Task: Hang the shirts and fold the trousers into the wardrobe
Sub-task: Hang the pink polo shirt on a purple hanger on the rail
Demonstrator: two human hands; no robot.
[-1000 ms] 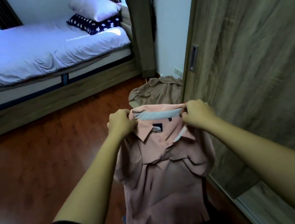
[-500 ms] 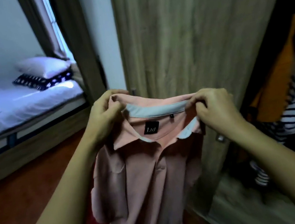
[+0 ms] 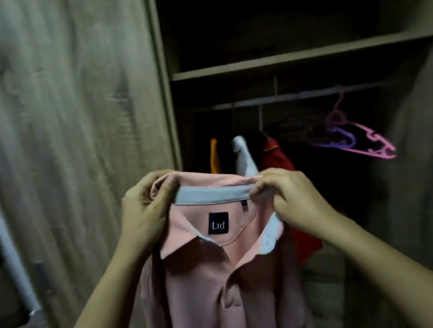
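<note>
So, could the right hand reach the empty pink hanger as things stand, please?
Probably yes: the wardrobe is open and nothing lies between the right hand and the pink hanger, though that hand is busy pinching the pink polo shirt.

Dim scene. The wardrobe interior is near black above its shelf, detail lost. Weak light from the near side reaches the pink shirt. The door at left shows motion blur; the hangers are soft. Edges bend, wide-angle.
</note>
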